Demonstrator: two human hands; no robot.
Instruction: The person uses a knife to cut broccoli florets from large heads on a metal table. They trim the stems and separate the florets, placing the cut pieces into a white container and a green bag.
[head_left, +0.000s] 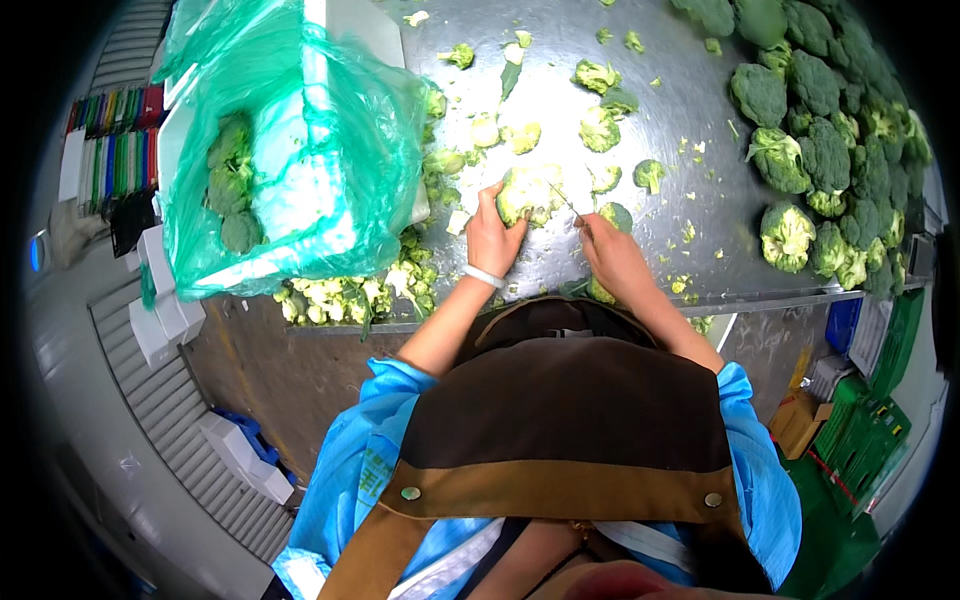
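Note:
Over a stainless steel table (697, 240), my left hand (495, 238) holds a broccoli head (526, 193) with its pale underside up. My right hand (611, 251) grips a small knife (561, 196), whose thin blade reaches to the right side of that head; the handle is hidden in the fingers. Cut florets (598, 129) and bits of stem lie around both hands. Left of them stands a white box lined with a green plastic bag (360, 150), with several broccoli pieces (232, 180) inside.
A large pile of whole broccoli heads (817, 142) covers the table's right side. Pale stem trimmings (330, 300) are heaped at the front left edge, below the bag. White boxes (161, 322) stand beyond the table at left; green crates (870, 427) and a cardboard box (795, 424) are at lower right.

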